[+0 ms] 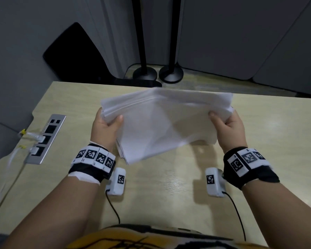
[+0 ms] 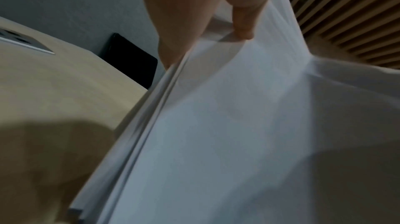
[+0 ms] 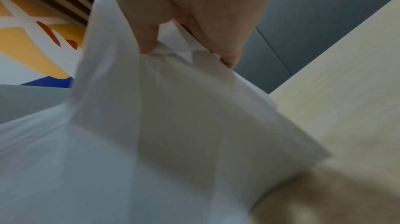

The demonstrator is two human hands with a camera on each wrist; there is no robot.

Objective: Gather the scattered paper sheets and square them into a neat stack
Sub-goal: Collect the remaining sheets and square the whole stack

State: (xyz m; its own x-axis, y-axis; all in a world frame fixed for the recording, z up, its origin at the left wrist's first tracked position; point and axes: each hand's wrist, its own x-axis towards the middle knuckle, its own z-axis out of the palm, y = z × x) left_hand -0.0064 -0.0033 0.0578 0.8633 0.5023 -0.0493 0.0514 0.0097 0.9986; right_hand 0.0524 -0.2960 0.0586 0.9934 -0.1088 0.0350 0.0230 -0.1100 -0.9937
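The light wooden table [image 1: 169,194] is filling the lower half of the head view, running from the left edge to the right edge. Above it, at the centre of the frame, the bundle of white paper sheets [image 1: 160,123] is hanging in the air, clear of the tabletop, its lower corner sagging toward the bottom centre and its edges fanning unevenly along the top. In the upper left a black chair back [image 1: 75,56] is showing behind the table, and two black round stand bases [image 1: 158,74] are sitting on the floor at the upper centre. A metal socket panel [image 1: 46,139] with white plugs in it is lying flush in the table at the left edge.

The left hand [image 1: 104,130] is grasping the left side of the sheets, thumb on top; the left wrist view is showing a fingertip [image 2: 242,27] pressing the paper's underside. The right hand [image 1: 228,130] is pinching the right side of the sheets, thumb over the top, and the paper is crumpling there in the right wrist view.
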